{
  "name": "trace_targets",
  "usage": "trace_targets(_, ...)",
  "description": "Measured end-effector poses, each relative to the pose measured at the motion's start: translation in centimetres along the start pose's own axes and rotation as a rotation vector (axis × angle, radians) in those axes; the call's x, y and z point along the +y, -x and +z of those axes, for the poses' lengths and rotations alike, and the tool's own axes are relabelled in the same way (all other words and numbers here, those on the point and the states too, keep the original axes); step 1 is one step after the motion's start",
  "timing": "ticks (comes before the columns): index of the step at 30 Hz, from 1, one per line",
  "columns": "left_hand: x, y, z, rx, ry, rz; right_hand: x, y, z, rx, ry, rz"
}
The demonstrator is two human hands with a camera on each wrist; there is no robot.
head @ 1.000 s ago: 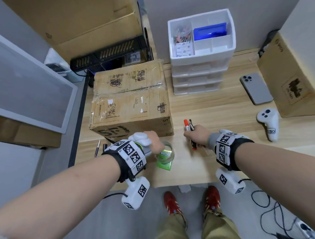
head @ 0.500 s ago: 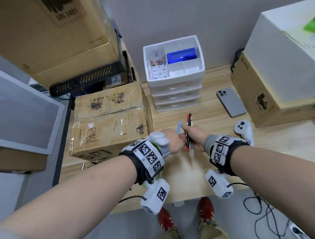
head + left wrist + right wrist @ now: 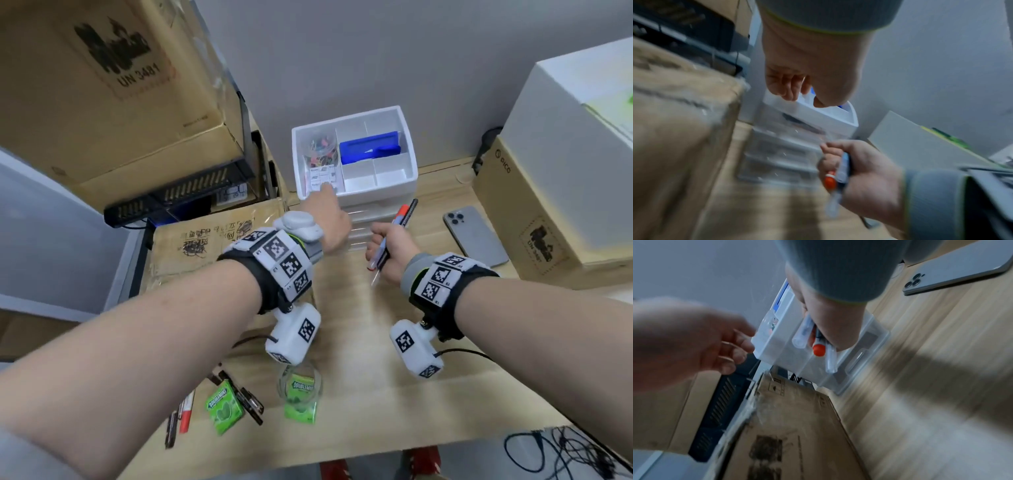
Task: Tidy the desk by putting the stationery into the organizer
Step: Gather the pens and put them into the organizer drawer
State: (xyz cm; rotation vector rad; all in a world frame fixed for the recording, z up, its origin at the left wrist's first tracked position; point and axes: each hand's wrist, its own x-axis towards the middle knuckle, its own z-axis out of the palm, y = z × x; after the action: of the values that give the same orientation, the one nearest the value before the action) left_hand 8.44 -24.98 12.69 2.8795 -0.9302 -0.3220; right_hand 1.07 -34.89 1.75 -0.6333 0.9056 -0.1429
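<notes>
The right hand (image 3: 394,253) grips a bundle of pens (image 3: 394,236), fingers curled round the shafts, a red-capped marker and a black one pointing up toward the white organizer (image 3: 407,178). Half a second ago this fist sat lower over the desk (image 3: 359,342); now it is raised just in front of the organizer's clear drawers. The left hand (image 3: 329,219), which was pressed against the pens beside the right hand, has left them and reaches to the organizer's front left rim, above the compartment holding coloured clips. Its fingers look loosely bent and seem to hold nothing, though the left wrist view is blurred, so a small item cannot be ruled out. The blue pen seen between the hands earlier is no longer apart from the bundle.

A blue box (image 3: 370,147) lies in the rear right compartment. Two green gum packs (image 3: 224,407) and further pens (image 3: 185,411) lie at the near edge of the desk, and a phone (image 3: 476,236) lies to the right.
</notes>
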Motion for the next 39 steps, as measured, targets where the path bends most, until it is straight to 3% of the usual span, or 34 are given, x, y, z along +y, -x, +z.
trace_targets(3, -2.7, -2.9, -1.2, 0.139, -0.163, -0.003, -1.4, -0.8, 0.8, -0.012, -0.063, 0.006)
trace_targets(7, -5.8, -5.4, -1.2, 0.130, -0.321, 0.098, -1.8, -2.0, 1.2, -0.014, -0.105, 0.039)
trace_targets(13, -6.3, -6.3, -0.2, 0.125, -0.222, 0.162, -1.1, -2.1, 1.8, -0.078, -0.125, 0.063)
trace_targets(30, -5.3, -6.8, -0.5, 0.070, -0.261, 0.097, 2.9, 0.9, -1.3, 0.022, -0.131, 0.040)
trace_targets(34, -5.2, -6.9, -0.5, 0.054, -0.280, 0.091, 3.6, 1.8, -2.1, 0.083, 0.024, -0.018)
trace_targets(36, -5.4, -7.0, -0.5, 0.046, -0.273, 0.093, 3.4, 2.3, -2.4, 0.123, 0.194, -0.114)
trace_targets(39, -5.3, -7.0, -0.5, 0.044, -0.272, 0.099, 2.0, 3.8, -2.4, 0.060, 0.550, -0.311)
